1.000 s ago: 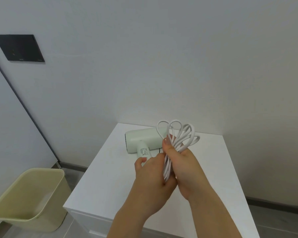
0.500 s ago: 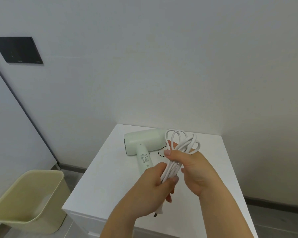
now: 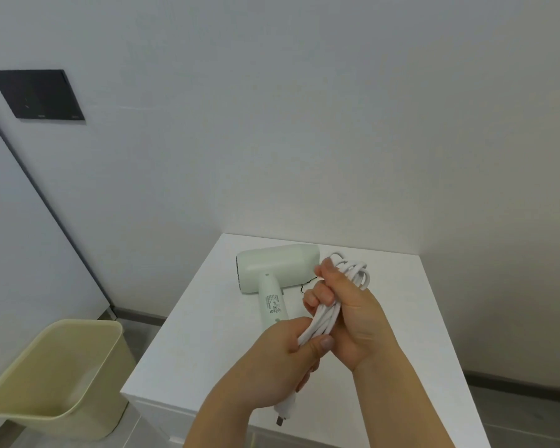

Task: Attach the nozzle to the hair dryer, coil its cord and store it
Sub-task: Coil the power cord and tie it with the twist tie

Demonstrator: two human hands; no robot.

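Both your left hand and right hand clench the bundled cord at lower centre, hair dryer lying on the desk behind. Loosen your fingers and the loops may spring apart.

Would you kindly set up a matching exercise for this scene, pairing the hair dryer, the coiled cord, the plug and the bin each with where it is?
Things:
1. hair dryer
2. coiled cord
3. plug
4. bin

Places:
A. on the floor, left of the cabinet
B. gripped in both hands, left hand and right hand
C. lying on the white cabinet top
D. sticking out below the left hand

Pairs: 1-C, 2-B, 3-D, 4-A
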